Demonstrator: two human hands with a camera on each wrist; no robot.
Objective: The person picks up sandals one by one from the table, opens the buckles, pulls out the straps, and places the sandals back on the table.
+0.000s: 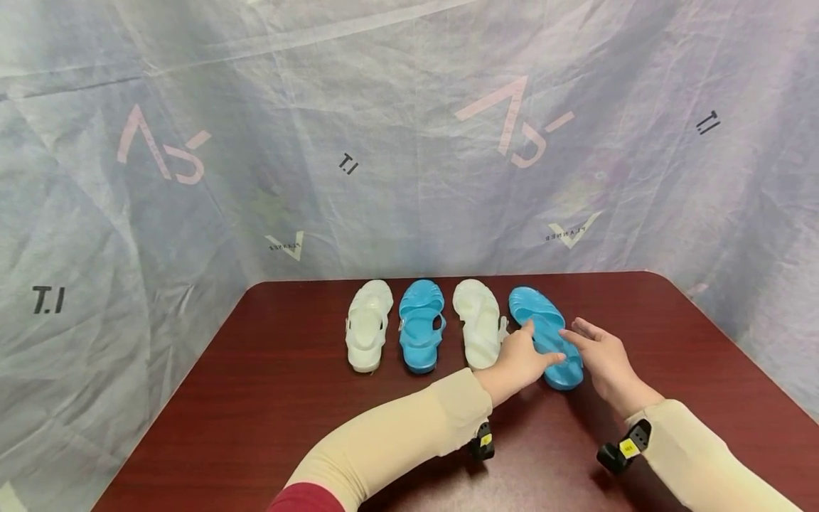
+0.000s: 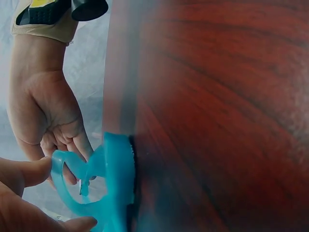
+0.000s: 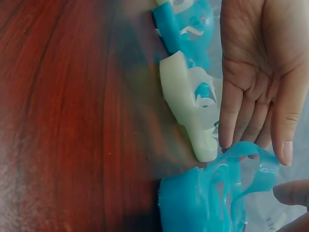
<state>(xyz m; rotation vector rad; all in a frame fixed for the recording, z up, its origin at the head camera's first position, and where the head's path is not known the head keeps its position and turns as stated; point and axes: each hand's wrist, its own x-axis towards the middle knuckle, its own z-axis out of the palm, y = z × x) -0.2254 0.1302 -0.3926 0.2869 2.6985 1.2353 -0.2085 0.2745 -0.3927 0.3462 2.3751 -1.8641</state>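
A blue sandal (image 1: 546,331) lies slightly slanted on the table at the right end of a row. My left hand (image 1: 520,361) reaches over its left side, thumb stretched out above the heel part and fingers pointing forward. At the sandal's right side is my right hand (image 1: 604,361), its fingers extended toward the strap. In the left wrist view, the left thumb (image 2: 34,171) is right at the sandal's strap (image 2: 59,176), and the right hand (image 2: 48,106) shows its palm beyond. In the right wrist view, the left hand's (image 3: 256,72) fingers point straight down toward the sandal (image 3: 193,198).
To the left, spaced apart, stand a white sandal (image 1: 481,323), another blue sandal (image 1: 421,327) and another white sandal (image 1: 367,327). All rest on the dark red wooden table (image 1: 275,398). Behind it hangs a pale printed cloth (image 1: 409,199).
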